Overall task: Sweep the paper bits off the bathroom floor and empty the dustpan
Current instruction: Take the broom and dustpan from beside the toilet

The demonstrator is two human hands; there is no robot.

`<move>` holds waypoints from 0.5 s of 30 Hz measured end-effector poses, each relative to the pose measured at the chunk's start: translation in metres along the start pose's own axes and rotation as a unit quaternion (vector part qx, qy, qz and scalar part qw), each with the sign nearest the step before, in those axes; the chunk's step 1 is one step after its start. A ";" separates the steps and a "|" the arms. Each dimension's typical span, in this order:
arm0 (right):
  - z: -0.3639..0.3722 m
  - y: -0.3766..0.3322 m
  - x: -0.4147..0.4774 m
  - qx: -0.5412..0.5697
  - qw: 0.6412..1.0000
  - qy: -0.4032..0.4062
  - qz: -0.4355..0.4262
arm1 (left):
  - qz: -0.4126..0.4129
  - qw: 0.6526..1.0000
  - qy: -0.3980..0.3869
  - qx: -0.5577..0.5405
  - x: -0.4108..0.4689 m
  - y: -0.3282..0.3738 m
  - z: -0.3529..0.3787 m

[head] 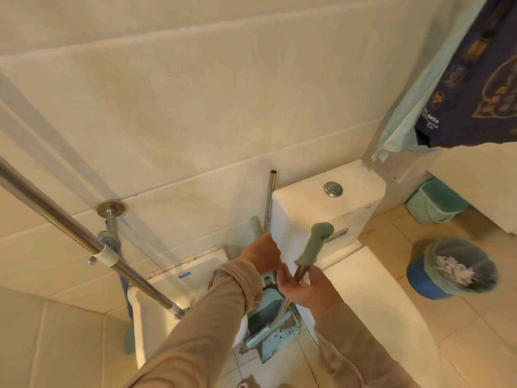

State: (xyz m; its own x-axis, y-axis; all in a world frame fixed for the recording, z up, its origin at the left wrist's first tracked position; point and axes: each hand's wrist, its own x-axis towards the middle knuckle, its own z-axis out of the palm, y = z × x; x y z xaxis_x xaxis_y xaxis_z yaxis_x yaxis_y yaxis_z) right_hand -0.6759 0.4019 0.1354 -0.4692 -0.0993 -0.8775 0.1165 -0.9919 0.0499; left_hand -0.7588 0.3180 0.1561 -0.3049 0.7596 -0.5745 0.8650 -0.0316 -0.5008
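While L hand (263, 253) grips dustpan handle (256, 226), R hand (303, 287) open-palmed, loosely cupping broom shaft (300, 273).

The left hand (261, 254) covers most of one green handle (256, 226) — the grip itself is hidden. The dustpan (265, 317) is partly behind both sleeves. The dark towel (481, 88) is cut by the right edge, and the bin's (453, 268) paper contents are too blurred to tell.

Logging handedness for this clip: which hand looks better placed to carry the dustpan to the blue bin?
Probably the left hand: it grips the dustpan handle. The right hand is at the broom, though nearer the bin.
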 end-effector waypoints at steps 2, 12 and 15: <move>-0.030 0.001 -0.007 0.064 0.998 0.009 -0.004 | 0.008 1.000 0.008 0.016 -0.005 0.010 -0.008; -0.096 0.031 -0.016 0.050 0.997 0.045 -0.022 | 0.015 1.000 0.001 -0.009 -0.003 0.047 -0.035; -0.111 0.039 -0.017 0.052 0.997 0.043 -0.038 | 0.073 0.996 0.044 0.003 -0.003 0.051 -0.038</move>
State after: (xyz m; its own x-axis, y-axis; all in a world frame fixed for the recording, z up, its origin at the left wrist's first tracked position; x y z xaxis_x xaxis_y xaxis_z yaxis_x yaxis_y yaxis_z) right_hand -0.5664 0.3739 0.0996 -0.3965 -0.0210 -0.9178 -0.0091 -0.9996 0.0268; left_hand -0.6988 0.3384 0.1569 -0.1404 0.8003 -0.5830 0.8946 -0.1498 -0.4211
